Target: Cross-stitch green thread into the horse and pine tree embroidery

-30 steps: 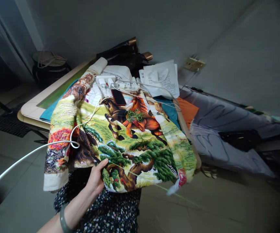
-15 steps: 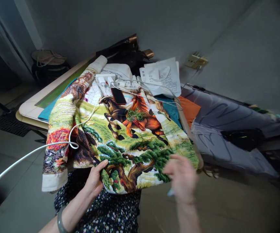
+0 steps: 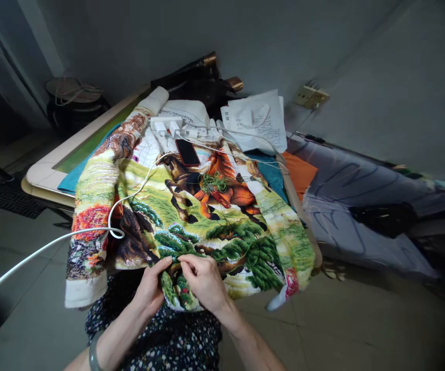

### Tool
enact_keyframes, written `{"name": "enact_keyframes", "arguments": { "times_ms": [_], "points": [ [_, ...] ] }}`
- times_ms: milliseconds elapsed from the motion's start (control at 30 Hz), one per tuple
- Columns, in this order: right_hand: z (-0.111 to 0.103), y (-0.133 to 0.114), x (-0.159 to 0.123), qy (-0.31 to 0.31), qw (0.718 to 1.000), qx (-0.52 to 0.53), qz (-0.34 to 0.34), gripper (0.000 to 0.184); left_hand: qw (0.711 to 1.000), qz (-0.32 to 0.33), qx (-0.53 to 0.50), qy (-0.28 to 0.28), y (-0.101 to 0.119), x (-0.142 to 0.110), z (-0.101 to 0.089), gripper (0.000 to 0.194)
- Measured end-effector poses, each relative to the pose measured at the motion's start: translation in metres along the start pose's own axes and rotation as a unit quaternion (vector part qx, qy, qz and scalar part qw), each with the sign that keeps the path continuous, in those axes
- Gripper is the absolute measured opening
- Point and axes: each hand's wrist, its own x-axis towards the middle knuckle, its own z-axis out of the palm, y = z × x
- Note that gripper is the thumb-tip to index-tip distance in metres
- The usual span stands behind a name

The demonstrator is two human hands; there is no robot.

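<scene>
A cross-stitch cloth (image 3: pixel 203 237) with horses and a pine tree drapes over the table's near edge, down to my lap. My left hand (image 3: pixel 151 288) grips its lower edge, thumb on top and fingers underneath. Close beside that thumb, my right hand (image 3: pixel 205 283) is closed in a pinch against the stitched tree. Whatever sits between its fingertips is too small to make out. A tangle of green thread (image 3: pixel 214 183) lies on the orange horse. The cloth's left side forms a thick roll (image 3: pixel 95 206).
A phone (image 3: pixel 187 152) rests on the cloth below a white power strip (image 3: pixel 166 123) with chargers. One white cable (image 3: pixel 45 248) crosses the roll at left. Behind are white plastic bags (image 3: pixel 255 121). The table rim (image 3: pixel 45 172) shows at left, a wall socket (image 3: pixel 310 96) at right.
My right hand has swept left from the cloth's right side to a spot beside my left thumb, its fingers now pinched at the fabric. The left hand keeps its hold.
</scene>
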Motion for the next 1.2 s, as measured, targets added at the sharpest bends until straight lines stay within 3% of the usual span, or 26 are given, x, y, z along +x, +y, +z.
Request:
{"name": "enact_keyframes", "arguments": {
  "times_ms": [500,800,1200],
  "points": [
    [-0.001,-0.001,0.004,-0.006,1.000,0.025,-0.003,0.030,1.000,-0.007,-0.005,-0.001,0.001,-0.003,0.002,0.007],
    [0.008,-0.002,0.003,-0.012,0.995,-0.091,-0.023,0.024,1.000,0.005,0.004,-0.010,0.000,-0.001,-0.001,0.014],
    [-0.009,0.003,0.013,-0.029,0.995,-0.063,-0.065,0.021,0.999,0.016,0.024,-0.025,-0.001,0.002,-0.002,0.021]
  ]
}}
